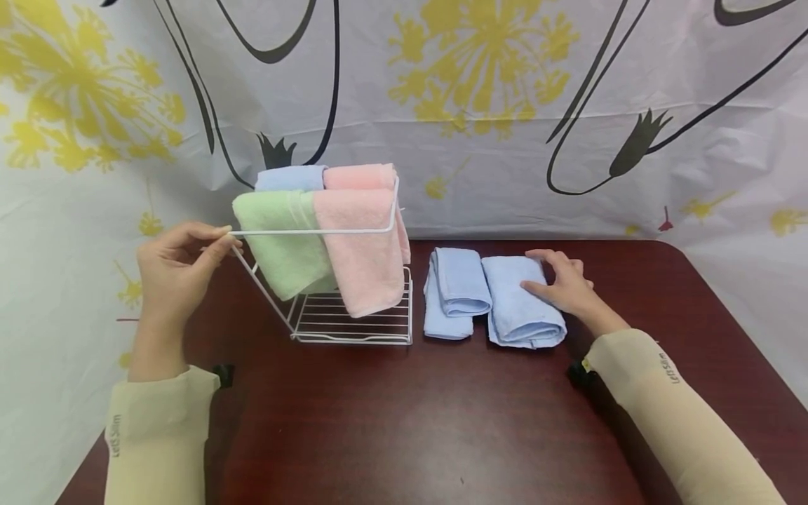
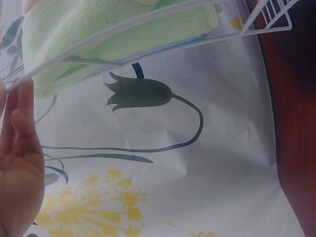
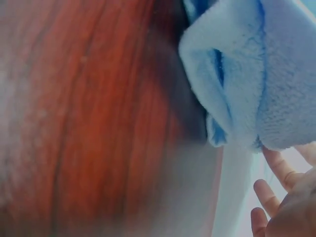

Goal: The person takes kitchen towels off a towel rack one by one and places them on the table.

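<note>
My left hand (image 1: 173, 273) pinches the upper front left corner of a white wire rack (image 1: 353, 341) between thumb and fingers. Over the rack's upper bars hang a green towel (image 1: 287, 245) and a pink towel (image 1: 362, 252), with a blue towel (image 1: 289, 178) and another pink towel (image 1: 358, 177) behind them. Right of the rack, two folded light-blue towels lie side by side. At the right-hand folded towel (image 1: 520, 301), my right hand (image 1: 564, 284) has its fingers spread, thumb over the top and index at the far edge. Fingertips meet this towel's edge in the right wrist view.
The other folded blue towel (image 1: 461, 280) lies between the rack and the right-hand one. Everything stands on a dark red-brown table (image 1: 442, 421), near its back edge. A white sheet (image 1: 473, 161) with yellow and grey plant prints hangs behind.
</note>
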The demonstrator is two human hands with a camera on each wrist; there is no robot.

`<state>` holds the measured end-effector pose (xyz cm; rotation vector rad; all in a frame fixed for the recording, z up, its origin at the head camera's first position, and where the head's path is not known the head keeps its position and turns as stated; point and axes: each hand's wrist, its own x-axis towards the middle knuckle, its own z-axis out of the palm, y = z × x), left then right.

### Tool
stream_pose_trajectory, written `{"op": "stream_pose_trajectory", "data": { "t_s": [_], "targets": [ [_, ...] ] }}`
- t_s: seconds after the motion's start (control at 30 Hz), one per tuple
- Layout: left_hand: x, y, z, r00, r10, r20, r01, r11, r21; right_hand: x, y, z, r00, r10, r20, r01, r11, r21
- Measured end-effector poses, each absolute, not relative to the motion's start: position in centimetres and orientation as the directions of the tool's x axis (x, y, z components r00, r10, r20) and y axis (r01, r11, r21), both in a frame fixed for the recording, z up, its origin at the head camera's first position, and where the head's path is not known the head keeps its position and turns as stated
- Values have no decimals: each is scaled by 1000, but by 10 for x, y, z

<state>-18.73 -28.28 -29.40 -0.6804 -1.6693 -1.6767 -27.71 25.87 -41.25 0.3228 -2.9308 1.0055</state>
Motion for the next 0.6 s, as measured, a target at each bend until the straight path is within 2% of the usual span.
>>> {"op": "stream_pose_trajectory", "data": {
  "t_s": [0.4,0.6],
  "targets": [
    [-190,-283,-294,-633,-84,769,766,78,638,-271,263,-389,-961,-163,226,-270,745,-610],
    [-189,-284,-294,-626,-73,776,770,98,630,-273,252,-373,-917,-217,334,-388,674,-628]
  ]
}}
